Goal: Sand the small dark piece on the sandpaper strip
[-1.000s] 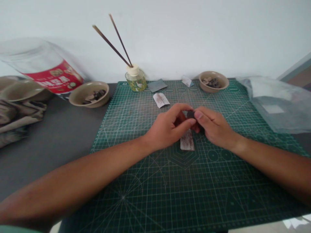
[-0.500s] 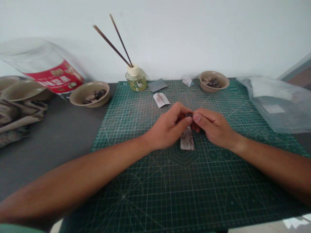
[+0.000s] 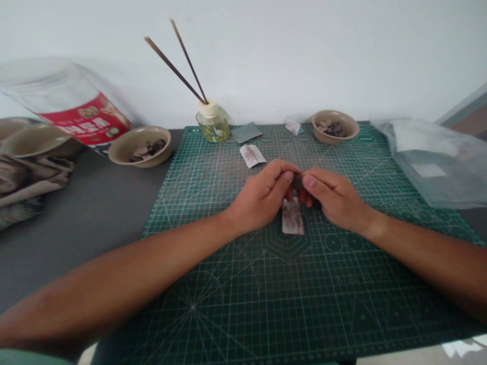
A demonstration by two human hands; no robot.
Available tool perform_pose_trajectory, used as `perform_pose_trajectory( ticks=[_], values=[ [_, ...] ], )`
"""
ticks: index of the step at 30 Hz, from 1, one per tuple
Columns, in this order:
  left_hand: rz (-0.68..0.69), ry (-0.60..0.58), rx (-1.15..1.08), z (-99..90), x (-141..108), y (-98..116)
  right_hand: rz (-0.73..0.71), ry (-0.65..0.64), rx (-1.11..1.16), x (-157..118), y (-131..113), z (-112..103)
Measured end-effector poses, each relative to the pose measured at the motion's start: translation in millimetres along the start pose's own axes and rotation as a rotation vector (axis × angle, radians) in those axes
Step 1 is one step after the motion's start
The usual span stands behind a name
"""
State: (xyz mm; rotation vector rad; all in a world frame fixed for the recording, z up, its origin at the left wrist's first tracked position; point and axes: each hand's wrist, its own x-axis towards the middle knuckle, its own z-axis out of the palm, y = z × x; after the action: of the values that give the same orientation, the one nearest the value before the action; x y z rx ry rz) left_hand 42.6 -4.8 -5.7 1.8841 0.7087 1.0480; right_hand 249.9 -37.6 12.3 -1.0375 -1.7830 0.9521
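Observation:
Between the fingertips of both hands is a small dark grey-brown piece [image 3: 298, 181], partly covered by the thumbs. My left hand [image 3: 264, 195] pinches it from the left, and my right hand [image 3: 335, 197] pinches it from the right. Just below the hands, a worn strip of paper [image 3: 292, 218] with reddish-brown smears lies on the green cutting mat [image 3: 228, 284]. Its upper end is hidden by the fingers. Farther back lies another smeared, curled piece of paper [image 3: 252, 155].
Bowls with small brown pieces stand left [image 3: 125, 157] and back right [image 3: 353, 131]. A reed diffuser [image 3: 213, 124], a grey sheet [image 3: 247, 133] and a folded scrap [image 3: 293, 125] line the back. A clear plastic bag [image 3: 437, 162] lies right; a red-labelled jar [image 3: 83, 119] and patterned cloth [image 3: 34, 177] are left.
My left thumb has shifted slightly up and left, and the dark piece between the fingertips shows a broader face. The hands stay in nearly the same place.

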Motion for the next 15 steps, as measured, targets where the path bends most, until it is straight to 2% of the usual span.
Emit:
perform_pose_trajectory(
  ticks=[4,9,12,15],
  values=[
    [0.01,0.129,0.084,0.5,2.0,-0.6,0.031,0.018,0.006,-0.2,-0.4,0.6],
    [-0.026,0.206,0.185,-1.4,4.2,2.9,0.036,0.029,0.015,-0.6,0.1,0.3],
    [-0.024,0.206,0.187,-2.5,3.4,5.6,0.045,0.043,0.024,-0.4,0.7,0.3],
    [0.024,0.118,0.081,-3.1,0.7,5.5,0.045,0.05,0.047,0.5,2.0,0.5]
  ],
)
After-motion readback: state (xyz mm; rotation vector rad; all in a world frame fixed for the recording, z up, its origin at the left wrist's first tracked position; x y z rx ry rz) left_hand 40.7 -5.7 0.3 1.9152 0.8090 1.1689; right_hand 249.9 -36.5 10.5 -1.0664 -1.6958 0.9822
